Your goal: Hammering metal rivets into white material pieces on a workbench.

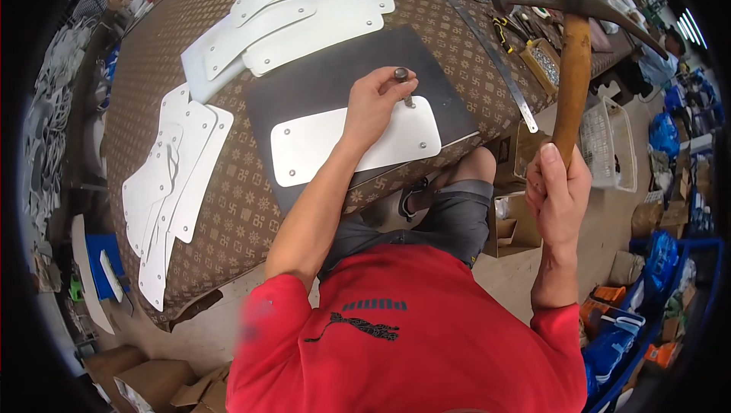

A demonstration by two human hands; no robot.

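Observation:
My left hand (373, 105) is closed round a short metal punch (401, 75), held upright. Its lower tip stands at the far right corner of a white rounded panel (327, 133). Small metal studs show at the panel's other corners. Beneath the panel lies a dark flat board (327, 74). Raised to the right of the board, my right hand (560, 184) grips the wooden handle of a hammer (576, 55). The hammer's metal head is up in the air, well apart from the punch.
White studded panels (304, 2) are piled on the patterned tablecloth (244, 223) beyond the board, with another stack (171, 184) at left. A metal ruler (487, 51), pliers (502, 35) and a box of small metal parts (541, 63) lie at right. A white crate (609, 143) stands below.

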